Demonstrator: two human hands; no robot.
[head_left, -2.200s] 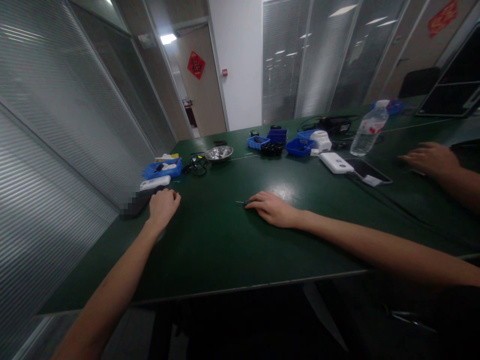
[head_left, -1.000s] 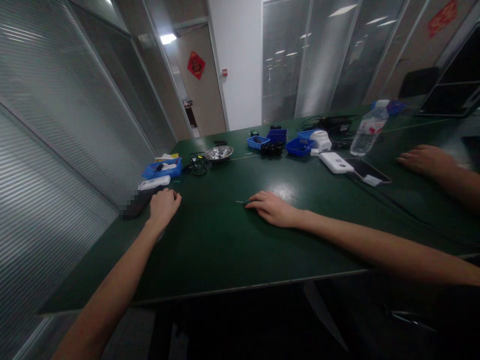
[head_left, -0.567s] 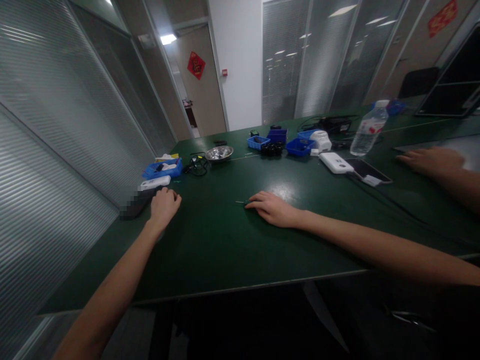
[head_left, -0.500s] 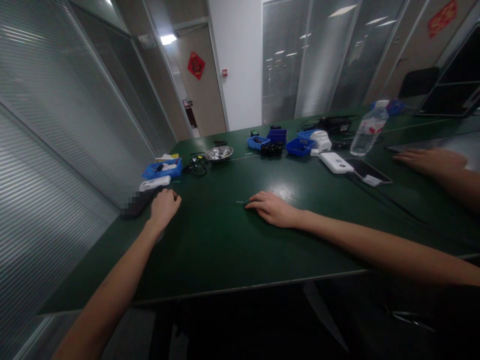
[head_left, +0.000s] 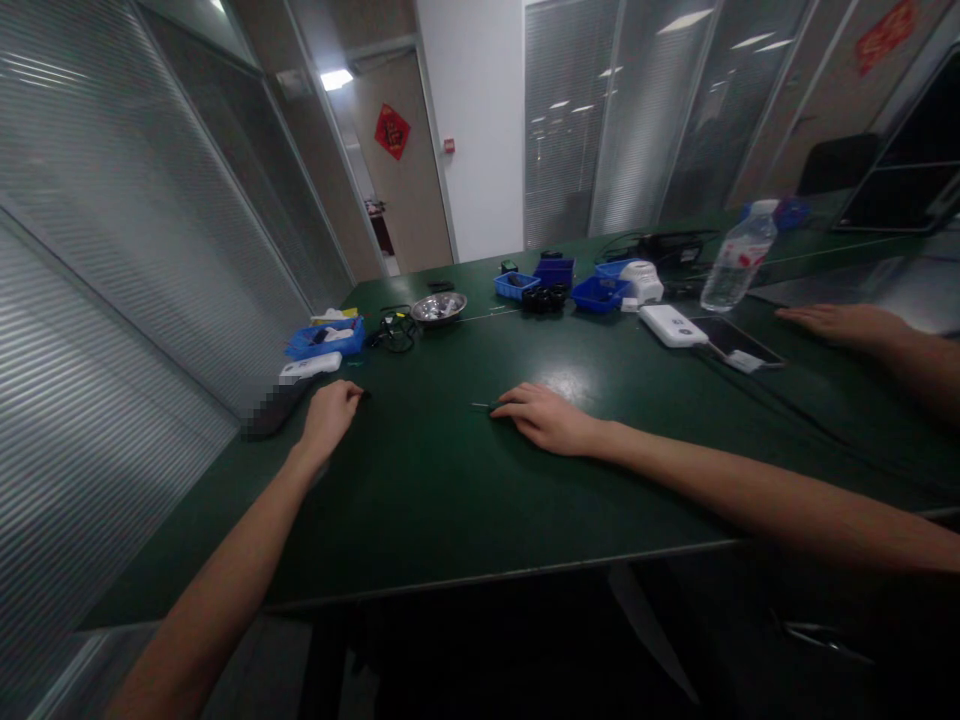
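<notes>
My right hand (head_left: 551, 418) rests on the green tabletop (head_left: 420, 480), its fingers closed round a small screwdriver (head_left: 481, 405). The thin metal shaft points left; most of the dark handle is hidden under the fingers. Over to the left, my left hand (head_left: 328, 415) pinches a small dark piece (head_left: 366, 395), too small to name, whose tip sticks out past the fingertips. Beside that hand lies a dark flat object (head_left: 289, 408), partly blurred out, with a white device (head_left: 313, 366) just behind it.
Behind my left hand are a blue tray (head_left: 300, 345) of parts, black cables (head_left: 394, 330) and a metal bowl (head_left: 439, 308). Blue bins (head_left: 600, 294), a white power bank-like box (head_left: 670, 327), a phone (head_left: 731, 340) and a water bottle (head_left: 739, 262) stand farther right, near another person's hand (head_left: 840, 325).
The small dark piece now shows beyond my left fingertips, and that hand has shifted slightly. My right hand stays still. The other person's hand has moved a little.
</notes>
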